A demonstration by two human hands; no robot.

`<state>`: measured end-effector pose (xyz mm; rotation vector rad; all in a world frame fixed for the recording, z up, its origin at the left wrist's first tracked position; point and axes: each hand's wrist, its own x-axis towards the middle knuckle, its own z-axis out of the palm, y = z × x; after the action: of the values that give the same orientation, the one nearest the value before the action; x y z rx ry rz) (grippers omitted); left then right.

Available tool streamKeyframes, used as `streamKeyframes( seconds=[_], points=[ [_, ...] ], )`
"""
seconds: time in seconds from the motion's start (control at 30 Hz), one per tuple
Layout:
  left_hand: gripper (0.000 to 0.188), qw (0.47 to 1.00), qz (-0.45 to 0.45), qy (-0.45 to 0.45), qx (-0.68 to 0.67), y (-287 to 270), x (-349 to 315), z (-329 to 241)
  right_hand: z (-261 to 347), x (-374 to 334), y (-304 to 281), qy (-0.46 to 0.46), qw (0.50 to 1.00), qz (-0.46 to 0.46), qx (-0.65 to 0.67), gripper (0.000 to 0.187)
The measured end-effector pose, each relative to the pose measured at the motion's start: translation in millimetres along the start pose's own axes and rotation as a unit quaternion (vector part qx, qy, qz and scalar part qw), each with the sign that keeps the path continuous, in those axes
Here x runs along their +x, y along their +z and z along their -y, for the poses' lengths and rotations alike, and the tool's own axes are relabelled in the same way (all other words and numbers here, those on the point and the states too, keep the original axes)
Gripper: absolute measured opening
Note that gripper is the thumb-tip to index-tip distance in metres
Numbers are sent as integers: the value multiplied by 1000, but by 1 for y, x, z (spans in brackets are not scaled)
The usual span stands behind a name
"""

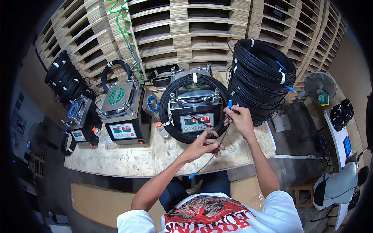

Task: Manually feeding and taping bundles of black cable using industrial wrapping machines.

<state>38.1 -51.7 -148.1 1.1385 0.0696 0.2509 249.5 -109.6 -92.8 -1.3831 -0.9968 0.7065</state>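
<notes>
My right hand [240, 119] pinches a black cable just under its blue connector [230, 104], which points upward. Lower and to the left, my left hand [203, 147] has its fingers loosely curled round the same thin cable [210, 160]. The cable's other blue-tipped end [192, 176] hangs past the table's front edge. Just beyond my hands, a large black cable coil [166, 101], tied with white bands, rests around a polishing machine [197, 122] with a lit red display and metal clamp posts.
A tall stack of black cable coils [256, 85] stands at the right. Two similar machines [126, 112] [79, 124] are on the left, with a small orange-capped bottle [162, 130] between. Wooden pallets [178, 27] rise behind the wooden table [136, 159]. A fan [320, 86] stands farther right.
</notes>
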Motion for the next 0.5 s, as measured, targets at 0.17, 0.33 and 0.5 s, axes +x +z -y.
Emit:
streamKeyframes(
  seconds=[0.17, 0.33, 0.5],
  points=[
    [28, 998, 48, 46, 2, 0, -31, -7, 9, -10, 2, -17, 998, -6, 52, 26],
    [42, 991, -25, 123, -56, -17, -59, -3, 13, -17, 14, 6, 994, -18, 106, 28],
    [45, 915, -284, 245, -150, -38, -71, -15, 2, -19, 9, 5, 978, -41, 205, 31]
  ],
)
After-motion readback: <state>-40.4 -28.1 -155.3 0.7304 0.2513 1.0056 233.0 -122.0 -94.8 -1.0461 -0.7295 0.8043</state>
